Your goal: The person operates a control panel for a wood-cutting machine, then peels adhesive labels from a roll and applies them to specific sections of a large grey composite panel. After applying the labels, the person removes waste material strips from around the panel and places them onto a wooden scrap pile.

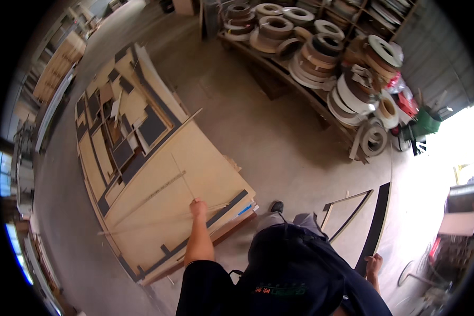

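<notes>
My left hand (198, 207) is a closed fist reaching over a stack of large pale wood sheets (210, 158). A thin pale strip (183, 176) runs from its fingers across the top sheet. Low at my right side, my right hand (373, 264) is closed around the edge of a long, narrow black panel (376, 226), which stands tilted beside my leg. A narrow wooden strip (152, 194) lies crosswise on the stack near my left hand. Another pale strip by that hand is blurred. Dark offcuts (154, 126) and wood pieces cover the far part of the sheets.
A low cart (305, 97) loaded with rolls of edge banding (316, 60) stands ahead to the right. A thin frame-like piece (347, 213) is next to the black panel. My shoe (277, 206) is on the concrete floor beside the stack. Shelving and a bright doorway lie to the right.
</notes>
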